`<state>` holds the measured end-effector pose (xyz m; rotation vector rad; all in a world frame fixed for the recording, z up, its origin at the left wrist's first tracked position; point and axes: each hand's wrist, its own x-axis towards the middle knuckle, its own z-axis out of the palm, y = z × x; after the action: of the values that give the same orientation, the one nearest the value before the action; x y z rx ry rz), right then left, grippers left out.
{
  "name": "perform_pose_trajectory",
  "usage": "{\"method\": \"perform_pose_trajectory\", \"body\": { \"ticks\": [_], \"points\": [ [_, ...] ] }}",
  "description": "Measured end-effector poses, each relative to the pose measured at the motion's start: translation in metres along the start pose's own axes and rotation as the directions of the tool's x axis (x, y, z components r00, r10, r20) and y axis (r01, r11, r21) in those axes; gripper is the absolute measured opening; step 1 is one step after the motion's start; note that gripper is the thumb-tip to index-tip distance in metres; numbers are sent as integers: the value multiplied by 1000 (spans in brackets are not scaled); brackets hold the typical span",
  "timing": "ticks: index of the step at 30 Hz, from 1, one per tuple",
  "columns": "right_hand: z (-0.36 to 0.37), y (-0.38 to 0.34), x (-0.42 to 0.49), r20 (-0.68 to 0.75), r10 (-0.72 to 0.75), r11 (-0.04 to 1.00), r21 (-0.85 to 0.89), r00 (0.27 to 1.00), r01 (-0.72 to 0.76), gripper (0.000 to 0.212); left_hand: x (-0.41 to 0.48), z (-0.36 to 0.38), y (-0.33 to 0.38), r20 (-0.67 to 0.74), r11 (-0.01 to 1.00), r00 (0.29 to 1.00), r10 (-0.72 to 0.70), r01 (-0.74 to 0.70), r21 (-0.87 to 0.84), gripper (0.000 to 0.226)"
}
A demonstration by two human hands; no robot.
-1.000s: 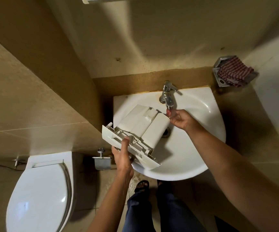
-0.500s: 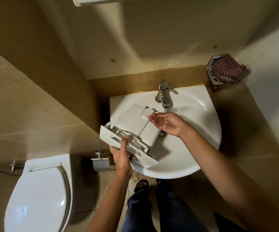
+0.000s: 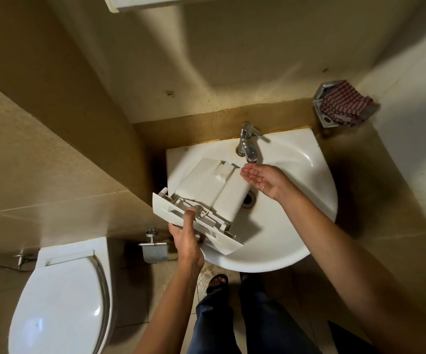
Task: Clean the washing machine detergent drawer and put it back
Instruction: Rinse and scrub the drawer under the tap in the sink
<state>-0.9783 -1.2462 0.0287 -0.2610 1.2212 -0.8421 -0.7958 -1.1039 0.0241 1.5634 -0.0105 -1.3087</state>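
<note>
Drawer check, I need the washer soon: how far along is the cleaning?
Done: the drawer is out, over the sink. In hand: the left hand grips its front; the right hand, palm wet, cups under the tap. Left: the rest of the rinse, then refitting it.

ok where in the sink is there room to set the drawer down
Bare basin lies right of the right hand, out to the sink rim, and along the front between the drawer and the near rim. Crowded: the left half under the drawer, gripped by the left hand, and the middle around tap and drain.
</note>
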Motion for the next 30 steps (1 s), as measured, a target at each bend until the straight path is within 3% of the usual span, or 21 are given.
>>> {"method": "perform_pose_trajectory", "body": {
  "ticks": [6, 10, 15, 19, 24, 30],
  "points": [
    [-11, -14, 29, -53, 122, 963, 246, 991, -105, 28, 0, -1, 0, 22, 1000, 1000, -9, 9, 5, 102],
    [-8, -13, 41, -127, 99, 982, 174, 987, -76, 30, -5, -2, 3, 15, 999, 1000, -10, 9, 47, 98],
    [-7, -17, 49, -30, 143, 977, 164, 989, -136, 30, -6, -5, 3, 47, 997, 998, -47, 44, 66, 74],
    [-8, -17, 47, -43, 166, 975, 159, 985, -158, 33, -9, -8, 6, 95, 995, 992, -82, 75, 73, 92],
    [-7, -17, 46, -64, 143, 976, 173, 988, -131, 33, -15, -9, 4, 124, 987, 991, -50, 30, 158, 95],
    [-30, -11, 35, 24, 180, 983, -37, 983, -179, 21, -22, -1, 1, 80, 976, 992, -93, 75, 205, 100]
  ]
}}
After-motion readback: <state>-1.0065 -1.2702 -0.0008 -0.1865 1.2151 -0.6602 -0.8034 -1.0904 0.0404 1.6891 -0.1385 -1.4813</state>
